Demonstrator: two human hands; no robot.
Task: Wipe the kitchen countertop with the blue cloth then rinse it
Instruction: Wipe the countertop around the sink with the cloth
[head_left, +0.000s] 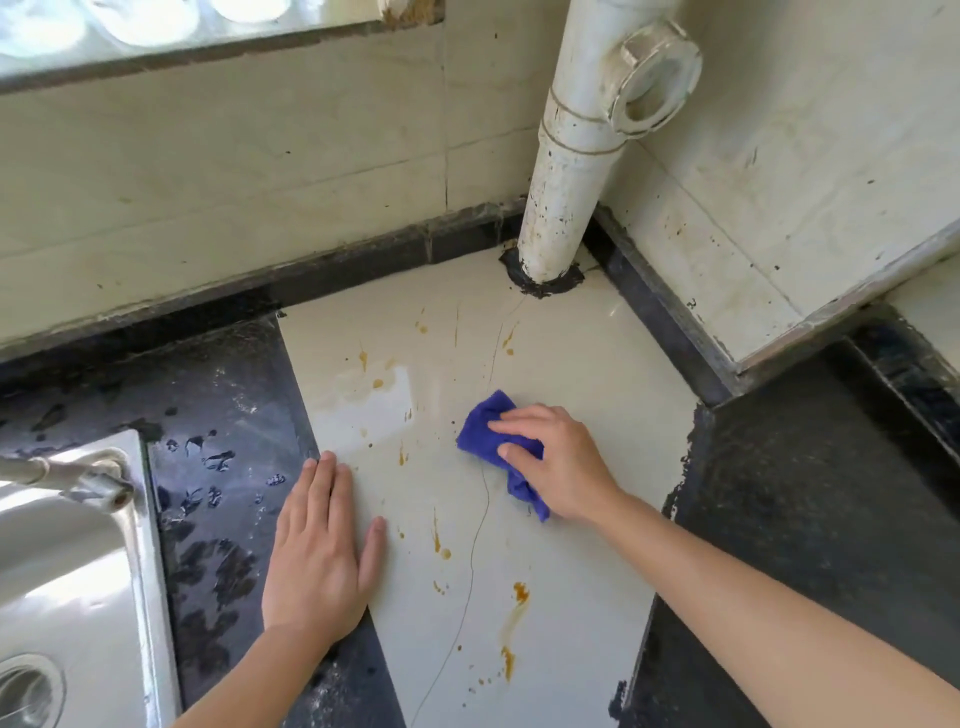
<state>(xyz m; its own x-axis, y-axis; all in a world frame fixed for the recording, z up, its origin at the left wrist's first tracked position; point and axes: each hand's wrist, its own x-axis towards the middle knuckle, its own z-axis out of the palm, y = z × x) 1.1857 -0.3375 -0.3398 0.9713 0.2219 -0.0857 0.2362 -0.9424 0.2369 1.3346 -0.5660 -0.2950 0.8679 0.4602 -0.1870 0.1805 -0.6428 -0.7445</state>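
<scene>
Counter: cream tiled panel (571, 364) flanked by dark speckled stone (228, 415) on either side; a thin crack ran from the back corner toward the front edge.
Blue cloth (485, 428): bunched, lying on the cream panel about midway between back and front edges, under the right hand; one tail stuck out beneath the palm.
Right hand (556, 462): on top of the cloth, fingers curled over it, gripping and pressing it to the surface.
Left hand (322, 551): flat, palm down, fingers straight, holding nothing; rested near the front edge, across the seam between panel and left stone.
Stains (519, 592): orange-brown splashes scattered over the panel, heaviest toward the front edge.
Sink (67, 571): steel, set at the counter's left end.
Tap (67, 475): metal spout over the sink's back rim.
Pipe (576, 156): white, upright in the back corner, dark sealant at its foot.
Wet patches (208, 457): on the stone between sink and panel.
</scene>
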